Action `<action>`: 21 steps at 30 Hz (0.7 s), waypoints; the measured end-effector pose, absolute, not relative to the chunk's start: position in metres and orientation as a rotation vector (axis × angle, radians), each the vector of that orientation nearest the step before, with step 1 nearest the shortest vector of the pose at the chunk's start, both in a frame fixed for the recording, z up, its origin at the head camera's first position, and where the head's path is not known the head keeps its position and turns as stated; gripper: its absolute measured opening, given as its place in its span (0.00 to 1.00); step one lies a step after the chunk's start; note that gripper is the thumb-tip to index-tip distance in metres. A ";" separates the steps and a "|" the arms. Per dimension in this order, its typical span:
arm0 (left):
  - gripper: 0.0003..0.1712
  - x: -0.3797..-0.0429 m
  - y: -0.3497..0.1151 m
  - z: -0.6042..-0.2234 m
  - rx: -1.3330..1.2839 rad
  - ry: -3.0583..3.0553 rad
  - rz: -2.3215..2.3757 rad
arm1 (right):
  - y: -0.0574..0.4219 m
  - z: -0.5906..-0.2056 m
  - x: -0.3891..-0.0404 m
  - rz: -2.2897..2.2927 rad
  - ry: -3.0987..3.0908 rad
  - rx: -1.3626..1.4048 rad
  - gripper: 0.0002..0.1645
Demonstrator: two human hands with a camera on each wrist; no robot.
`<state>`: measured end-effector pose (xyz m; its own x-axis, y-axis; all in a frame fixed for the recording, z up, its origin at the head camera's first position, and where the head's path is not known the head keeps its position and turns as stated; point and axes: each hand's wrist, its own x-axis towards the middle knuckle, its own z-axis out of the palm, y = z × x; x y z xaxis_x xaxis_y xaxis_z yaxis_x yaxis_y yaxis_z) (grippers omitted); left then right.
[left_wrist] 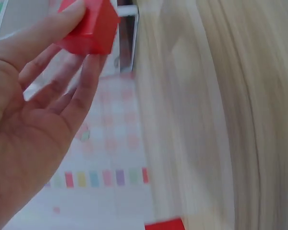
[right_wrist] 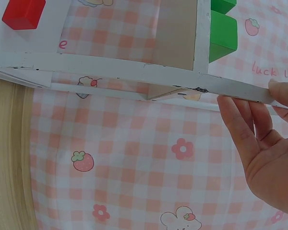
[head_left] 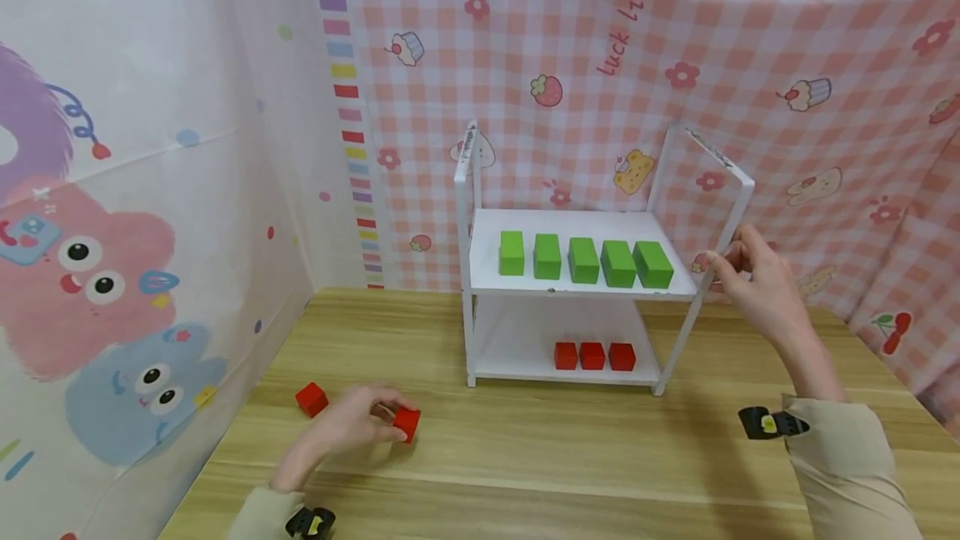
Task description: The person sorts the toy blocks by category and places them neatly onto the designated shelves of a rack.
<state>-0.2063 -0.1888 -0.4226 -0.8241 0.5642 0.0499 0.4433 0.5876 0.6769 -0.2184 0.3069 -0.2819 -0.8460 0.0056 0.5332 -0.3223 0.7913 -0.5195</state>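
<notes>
My left hand [head_left: 358, 421] pinches a red cube [head_left: 407, 424] between thumb and fingers, just above the wooden table, left of and in front of the shelf. In the left wrist view the same red cube [left_wrist: 92, 28] sits at the fingertips. My right hand [head_left: 763, 283] holds the front right post of the white two-tier shelf [head_left: 585, 223]; in the right wrist view, thumb and fingers pinch that post [right_wrist: 240, 89]. Several green blocks [head_left: 584, 260] stand in a row on the upper tier. On the lower tier, red cubes [head_left: 592, 356] line up toward the right.
Another red cube [head_left: 312, 399] lies on the wooden table [head_left: 525, 457], behind and left of my left hand. A pink checked cloth [head_left: 825, 148] hangs behind the shelf. A white cartoon-printed sheet [head_left: 225, 215] hangs along the left side.
</notes>
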 end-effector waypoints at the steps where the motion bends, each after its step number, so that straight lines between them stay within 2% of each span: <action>1: 0.19 -0.207 -0.185 -0.424 0.880 2.661 1.051 | 0.307 -0.282 -0.218 0.841 -2.457 0.237 0.14; 11: 0.17 -0.217 -0.136 -0.422 1.142 2.814 1.120 | 0.307 -0.282 -0.219 0.840 -2.451 0.239 0.15; 21: 0.17 -0.226 -0.089 -0.427 1.229 2.969 1.241 | 0.307 -0.282 -0.218 0.847 -2.453 0.237 0.16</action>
